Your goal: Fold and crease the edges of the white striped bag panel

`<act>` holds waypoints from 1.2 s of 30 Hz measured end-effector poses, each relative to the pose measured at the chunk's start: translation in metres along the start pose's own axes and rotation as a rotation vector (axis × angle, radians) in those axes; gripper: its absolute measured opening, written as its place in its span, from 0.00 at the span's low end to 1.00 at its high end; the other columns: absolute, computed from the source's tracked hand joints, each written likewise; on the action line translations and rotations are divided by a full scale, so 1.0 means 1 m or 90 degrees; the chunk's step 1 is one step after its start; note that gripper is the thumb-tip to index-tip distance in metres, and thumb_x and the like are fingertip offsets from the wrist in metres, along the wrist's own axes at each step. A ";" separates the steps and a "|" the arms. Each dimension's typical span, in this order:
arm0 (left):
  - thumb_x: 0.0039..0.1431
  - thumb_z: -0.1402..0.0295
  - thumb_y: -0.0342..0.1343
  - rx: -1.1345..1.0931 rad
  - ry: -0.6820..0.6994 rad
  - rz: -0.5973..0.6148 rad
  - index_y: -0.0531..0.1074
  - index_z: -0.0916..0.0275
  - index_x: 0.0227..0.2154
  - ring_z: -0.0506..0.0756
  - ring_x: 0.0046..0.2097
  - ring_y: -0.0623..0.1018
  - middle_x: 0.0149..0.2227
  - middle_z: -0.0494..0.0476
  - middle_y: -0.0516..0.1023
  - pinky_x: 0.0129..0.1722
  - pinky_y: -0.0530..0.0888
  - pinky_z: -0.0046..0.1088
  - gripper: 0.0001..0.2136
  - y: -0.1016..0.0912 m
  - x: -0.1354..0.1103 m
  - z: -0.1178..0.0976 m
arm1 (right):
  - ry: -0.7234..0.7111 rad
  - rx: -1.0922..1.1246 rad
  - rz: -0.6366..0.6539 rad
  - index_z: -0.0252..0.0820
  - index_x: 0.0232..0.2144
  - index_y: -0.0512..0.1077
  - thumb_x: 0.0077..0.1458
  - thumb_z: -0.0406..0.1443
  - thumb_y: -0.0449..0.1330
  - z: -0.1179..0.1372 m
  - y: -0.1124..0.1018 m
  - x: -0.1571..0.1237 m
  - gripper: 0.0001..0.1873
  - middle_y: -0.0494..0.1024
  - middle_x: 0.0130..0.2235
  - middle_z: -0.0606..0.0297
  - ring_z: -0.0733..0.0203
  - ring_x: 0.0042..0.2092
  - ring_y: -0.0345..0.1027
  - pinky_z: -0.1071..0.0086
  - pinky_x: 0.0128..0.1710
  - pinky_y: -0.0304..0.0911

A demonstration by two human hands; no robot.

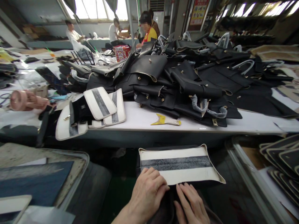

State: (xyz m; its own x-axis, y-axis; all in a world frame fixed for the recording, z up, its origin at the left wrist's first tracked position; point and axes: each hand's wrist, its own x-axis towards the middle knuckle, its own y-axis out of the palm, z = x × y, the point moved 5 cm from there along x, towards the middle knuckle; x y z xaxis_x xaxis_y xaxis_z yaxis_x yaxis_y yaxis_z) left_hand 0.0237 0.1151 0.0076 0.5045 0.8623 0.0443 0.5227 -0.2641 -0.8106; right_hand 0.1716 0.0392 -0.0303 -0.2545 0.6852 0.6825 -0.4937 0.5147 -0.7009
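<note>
- The left hand (147, 194) lies palm down, fingers spread loosely, on the near edge of a white panel with a dark stripe (178, 164); it grips nothing, and looks to be pressing the piece flat.
- The right hand (190, 202) sits just right of it, fingers straight and close together, tips touching the panel's near edge over dark material (165, 208) beneath; it also holds nothing.
- The panel lies flat, near and centre, below the table's front edge, stripe running left to right.
- On the white table (144, 119) beyond, similar striped white pieces (102, 105) are stacked loosely at the left, overlapping, as if set aside.
- A small yellow-and-white scrap (165, 120) lies alone near the table's front edge.
- A large heap of black bag parts (187, 74) with brass fittings fills the far and right side.
- A pink fan (24, 100) lies far left; dark curved panels (283, 157) stack at the near right.
- Other people (147, 29) work at far benches under bright windows.
</note>
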 end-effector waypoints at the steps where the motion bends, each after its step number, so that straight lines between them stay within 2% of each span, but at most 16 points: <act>1: 0.62 0.71 0.56 -0.004 -0.019 -0.007 0.68 0.61 0.28 0.55 0.37 0.69 0.31 0.51 0.73 0.38 0.61 0.36 0.07 0.000 0.001 0.000 | -0.011 0.000 -0.001 0.30 0.58 0.67 0.59 0.27 0.57 0.001 0.000 0.000 0.24 0.73 0.50 0.50 0.47 0.55 0.64 0.54 0.53 0.61; 4: 0.61 0.73 0.55 -0.001 -0.052 -0.024 0.67 0.61 0.26 0.55 0.36 0.70 0.30 0.51 0.73 0.38 0.61 0.36 0.08 -0.001 0.004 -0.002 | -0.042 -0.018 0.007 0.28 0.50 0.73 0.58 0.26 0.57 0.004 0.002 0.004 0.17 0.75 0.49 0.51 0.46 0.55 0.65 0.54 0.55 0.60; 7: 0.59 0.74 0.56 -0.004 -0.061 -0.029 0.67 0.61 0.25 0.56 0.36 0.70 0.30 0.50 0.73 0.38 0.61 0.37 0.07 0.000 0.006 -0.003 | -0.050 -0.037 0.006 0.27 0.46 0.75 0.59 0.27 0.56 0.007 0.005 0.009 0.14 0.76 0.48 0.51 0.48 0.54 0.65 0.56 0.55 0.59; 13: 0.55 0.78 0.58 -0.052 -0.108 -0.098 0.66 0.61 0.29 0.55 0.33 0.69 0.29 0.50 0.69 0.35 0.65 0.35 0.07 -0.003 0.000 -0.002 | -0.046 -0.044 0.021 0.27 0.47 0.74 0.59 0.29 0.56 0.014 0.009 0.011 0.15 0.77 0.48 0.51 0.48 0.53 0.66 0.56 0.54 0.61; 16: 0.57 0.79 0.56 -0.048 -0.080 -0.131 0.67 0.61 0.30 0.56 0.38 0.70 0.33 0.53 0.71 0.38 0.68 0.36 0.07 -0.012 -0.006 0.000 | -0.054 -0.041 0.030 0.27 0.47 0.74 0.59 0.29 0.56 0.019 0.010 0.013 0.15 0.77 0.48 0.50 0.48 0.53 0.67 0.56 0.54 0.61; 20: 0.54 0.77 0.63 -0.026 -0.057 -0.156 0.69 0.61 0.28 0.57 0.40 0.70 0.35 0.53 0.71 0.39 0.69 0.37 0.08 -0.027 -0.022 0.013 | -0.059 -0.043 0.031 0.28 0.48 0.74 0.60 0.30 0.56 0.026 0.015 0.015 0.16 0.78 0.48 0.52 0.50 0.53 0.67 0.57 0.58 0.57; 23: 0.55 0.76 0.62 -0.016 -0.019 -0.165 0.72 0.60 0.32 0.56 0.41 0.71 0.35 0.52 0.71 0.49 0.68 0.45 0.06 -0.031 -0.033 0.020 | -0.075 -0.045 0.020 0.31 0.47 0.75 0.59 0.31 0.56 0.030 0.018 0.016 0.15 0.79 0.47 0.55 0.53 0.52 0.68 0.58 0.62 0.54; 25: 0.58 0.76 0.59 -0.016 0.005 -0.169 0.72 0.59 0.33 0.55 0.41 0.72 0.33 0.51 0.71 0.58 0.62 0.51 0.05 -0.029 -0.038 0.023 | -0.089 -0.048 0.017 0.32 0.46 0.76 0.59 0.31 0.57 0.033 0.020 0.018 0.14 0.80 0.46 0.57 0.53 0.51 0.68 0.58 0.64 0.53; 27: 0.59 0.76 0.58 -0.030 0.000 -0.182 0.72 0.59 0.33 0.54 0.42 0.72 0.33 0.51 0.71 0.61 0.59 0.53 0.05 -0.025 -0.042 0.027 | -0.099 -0.054 0.016 0.33 0.45 0.77 0.58 0.30 0.57 0.035 0.022 0.020 0.14 0.80 0.45 0.58 0.54 0.50 0.69 0.57 0.65 0.51; 31: 0.58 0.74 0.58 -0.079 -0.086 -0.244 0.70 0.61 0.30 0.59 0.50 0.71 0.44 0.59 0.70 0.51 0.72 0.41 0.04 -0.016 -0.050 0.039 | -0.111 -0.073 0.012 0.35 0.44 0.78 0.58 0.31 0.57 0.040 0.025 0.025 0.13 0.81 0.43 0.59 0.54 0.48 0.69 0.56 0.67 0.47; 33: 0.58 0.72 0.59 -0.083 -0.123 -0.253 0.70 0.61 0.29 0.60 0.53 0.71 0.50 0.62 0.68 0.50 0.74 0.40 0.04 -0.012 -0.054 0.045 | -0.114 -0.085 0.013 0.36 0.44 0.78 0.58 0.31 0.58 0.042 0.026 0.027 0.13 0.81 0.42 0.59 0.54 0.47 0.69 0.54 0.67 0.47; 36: 0.60 0.69 0.58 -0.077 -0.144 -0.239 0.70 0.60 0.29 0.61 0.57 0.69 0.54 0.63 0.67 0.53 0.73 0.42 0.05 -0.011 -0.056 0.049 | -0.117 -0.094 0.013 0.39 0.44 0.78 0.57 0.31 0.58 0.042 0.028 0.029 0.14 0.81 0.41 0.59 0.55 0.46 0.70 0.54 0.67 0.47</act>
State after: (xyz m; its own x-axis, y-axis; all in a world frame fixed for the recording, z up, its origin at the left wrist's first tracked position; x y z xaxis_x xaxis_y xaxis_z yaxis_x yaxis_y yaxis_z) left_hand -0.0440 0.0904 -0.0148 0.1087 0.9772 0.1823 0.7242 0.0478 -0.6880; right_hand 0.1154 0.0514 -0.0216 -0.4171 0.5983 0.6842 -0.3630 0.5805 -0.7289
